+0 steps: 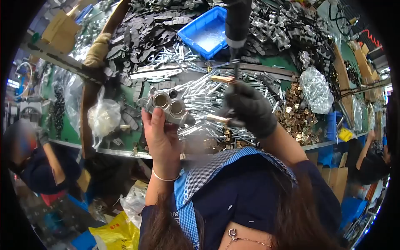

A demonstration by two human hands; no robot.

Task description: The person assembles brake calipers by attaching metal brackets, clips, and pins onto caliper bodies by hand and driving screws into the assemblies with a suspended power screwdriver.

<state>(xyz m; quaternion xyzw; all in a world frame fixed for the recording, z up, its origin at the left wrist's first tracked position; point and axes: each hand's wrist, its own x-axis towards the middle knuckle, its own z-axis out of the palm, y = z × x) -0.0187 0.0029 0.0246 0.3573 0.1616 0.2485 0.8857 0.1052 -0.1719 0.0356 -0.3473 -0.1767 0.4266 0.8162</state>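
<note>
My left hand (160, 130), bare, grips a silver metal housing with two round bores (170, 106), which look like a brake caliper's. Its bores face up, and the thumb presses on its near edge. To the right, my right hand (250, 107) wears a dark grey glove. At its fingertips are two thin tan-edged pieces, an upper piece (221, 78) and a lower piece (218, 118); their exact kind is hard to make out. Just above this hand hangs a dark power screwdriver (236, 37), bit pointing down. Silver pins (202, 98) lie heaped between the hands.
A blue tray (204, 35) stands behind the pins, among piles of dark flat plates (143, 35). Brass-coloured clips (298, 112) and a clear plastic bag (316, 89) lie right. Another bag (104, 116) sits left by a wooden divider. Other people work at both sides.
</note>
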